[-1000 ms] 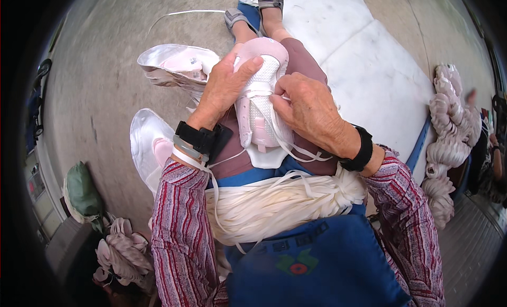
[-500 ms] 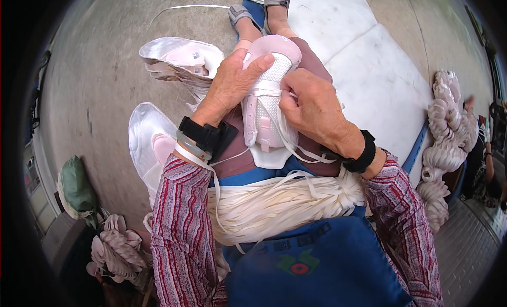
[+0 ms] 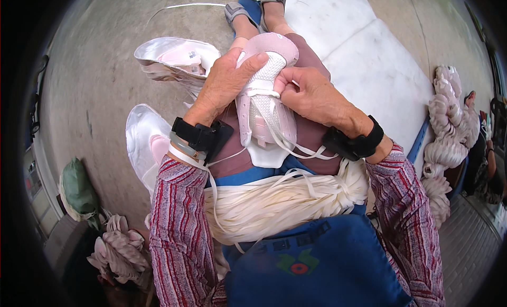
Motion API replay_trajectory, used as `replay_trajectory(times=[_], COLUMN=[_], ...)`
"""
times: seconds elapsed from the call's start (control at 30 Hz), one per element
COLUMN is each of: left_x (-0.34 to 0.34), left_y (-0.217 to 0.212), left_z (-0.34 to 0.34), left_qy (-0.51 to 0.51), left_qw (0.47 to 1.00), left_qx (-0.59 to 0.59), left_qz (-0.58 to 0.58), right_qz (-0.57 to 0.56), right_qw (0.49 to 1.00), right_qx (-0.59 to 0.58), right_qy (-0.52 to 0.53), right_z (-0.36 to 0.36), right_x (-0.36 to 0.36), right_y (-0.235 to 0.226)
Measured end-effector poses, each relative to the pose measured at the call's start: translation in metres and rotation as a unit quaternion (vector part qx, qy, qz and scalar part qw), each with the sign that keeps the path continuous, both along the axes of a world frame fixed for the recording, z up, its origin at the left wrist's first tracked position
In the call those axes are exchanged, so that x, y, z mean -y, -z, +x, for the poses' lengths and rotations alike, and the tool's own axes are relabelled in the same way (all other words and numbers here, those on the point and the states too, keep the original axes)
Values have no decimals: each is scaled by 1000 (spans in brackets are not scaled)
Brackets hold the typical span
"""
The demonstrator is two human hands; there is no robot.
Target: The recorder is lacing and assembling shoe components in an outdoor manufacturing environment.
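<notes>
A pale pink and white shoe upper (image 3: pixel 268 64) lies across my lap, its toe toward me. My left hand (image 3: pixel 219 85) grips its left side, the thumb pressed flat on the white mesh. A white shoelace (image 3: pixel 261 92) crosses the upper, and its loose ends hang down toward me. At the right edge of the upper, my right hand (image 3: pixel 311 95) is closed in a pinch at the lace; the fingertips are partly hidden. Across my thighs rests a thick bundle of cream shoelaces (image 3: pixel 280 204), above a blue apron (image 3: pixel 311 259).
Two more white and pink shoe uppers (image 3: pixel 174 56) are at my left. A white marble slab (image 3: pixel 380 69) extends on the right. Stacked shoe pieces (image 3: pixel 446 127) stand beyond it, others (image 3: pixel 120 249) at lower left near a green bag (image 3: pixel 80 188). Another person (image 3: pixel 488 164) shows at the right rim.
My right hand has moved slightly left and its pinch has opened out a little at the lace. The lace across the upper lies flatter. My left hand keeps its grip.
</notes>
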State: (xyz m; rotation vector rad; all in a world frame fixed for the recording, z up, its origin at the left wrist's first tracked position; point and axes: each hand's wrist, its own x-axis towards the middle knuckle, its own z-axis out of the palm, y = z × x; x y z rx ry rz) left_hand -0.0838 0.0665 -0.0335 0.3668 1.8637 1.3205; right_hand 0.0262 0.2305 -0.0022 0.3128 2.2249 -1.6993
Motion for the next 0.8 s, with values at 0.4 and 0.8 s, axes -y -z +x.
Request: replay_trajectory(times=[0.4, 0.8], left_x=[4, -6], left_y=[2, -5], left_z=[3, 9], left_qy=[-26, -46], left_qw=[998, 994], left_qx=[-12, -100], left_qz=[50, -2], right_qz=[75, 212], right_qw=[995, 969], right_qx=[-28, -126], right_qy=[59, -27], right_z=[18, 39], right_x=[7, 12], right_y=[-11, -26])
